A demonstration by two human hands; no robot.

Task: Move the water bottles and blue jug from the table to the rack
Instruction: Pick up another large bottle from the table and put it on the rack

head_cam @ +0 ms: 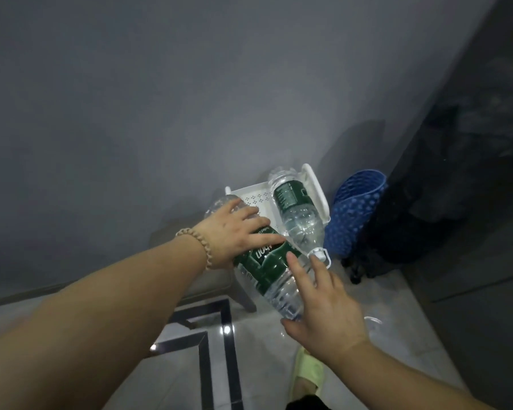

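Both my hands are on one large clear plastic water bottle with a dark green label (267, 261), carried on its side and slanting from far left to near right, probably so it can go down flat onto the white perforated plastic rack (256, 199). My left hand (237, 229) lies over its far end, fingers spread across the label, a beaded bracelet (197, 247) at the wrist. My right hand (323, 303) cups the near end from the right; the grip there is loose, fingers half extended, not wrapped fully round. A second, similar green-labelled bottle (296, 211) already lies on the rack's right side, white cap (319, 255) pointing near. The bottle I hold sits just left of it, touching or nearly so. A blue dimpled plastic basket (356, 211) leans right of the rack. No blue jug or desk in view.
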